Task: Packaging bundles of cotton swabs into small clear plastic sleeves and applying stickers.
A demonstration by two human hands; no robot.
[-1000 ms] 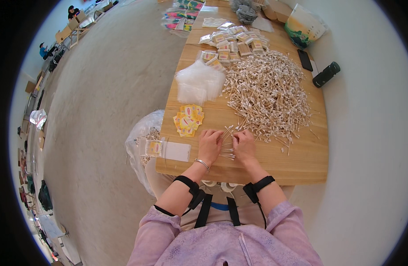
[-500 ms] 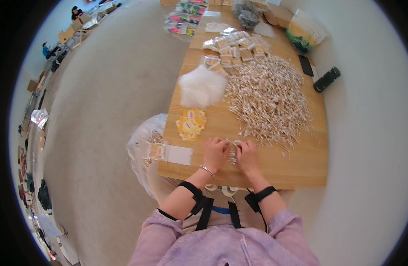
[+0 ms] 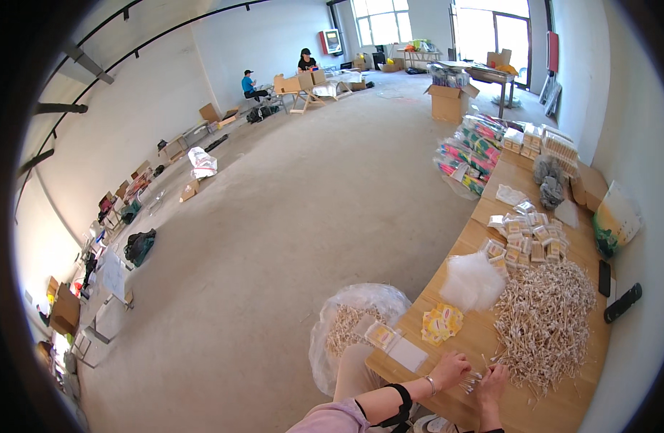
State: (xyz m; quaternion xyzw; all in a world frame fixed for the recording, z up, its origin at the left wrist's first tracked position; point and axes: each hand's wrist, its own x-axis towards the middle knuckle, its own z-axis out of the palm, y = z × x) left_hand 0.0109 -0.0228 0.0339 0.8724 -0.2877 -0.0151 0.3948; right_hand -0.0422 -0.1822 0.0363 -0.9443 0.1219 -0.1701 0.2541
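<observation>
At the near edge of the wooden table, my left hand (image 3: pixel 451 371) is closed with its fingertips on a small bunch of cotton swabs (image 3: pixel 471 382). Just to the right, my right hand (image 3: pixel 493 385) is closed too, a swab sticking up by its fingertips. Beyond it spreads a big loose heap of cotton swabs (image 3: pixel 544 328). Yellow printed cards (image 3: pixel 441 324) lie past my left hand, with a stack of clear plastic bags (image 3: pixel 472 281) behind them. A filled clear packet (image 3: pixel 381 334) and a white card (image 3: pixel 407 354) rest at the table's left edge.
Filled packets (image 3: pixel 526 234) are piled beyond the heap. A black bottle (image 3: pixel 623 303) and a phone (image 3: pixel 604 278) lie by the wall. A big clear sack of swabs (image 3: pixel 350 325) stands left of the table. Two people sit at far tables.
My view has swung up and left, so the table now sits at lower right and the room shows. Both hands stay close together at the bunch of cotton swabs.
</observation>
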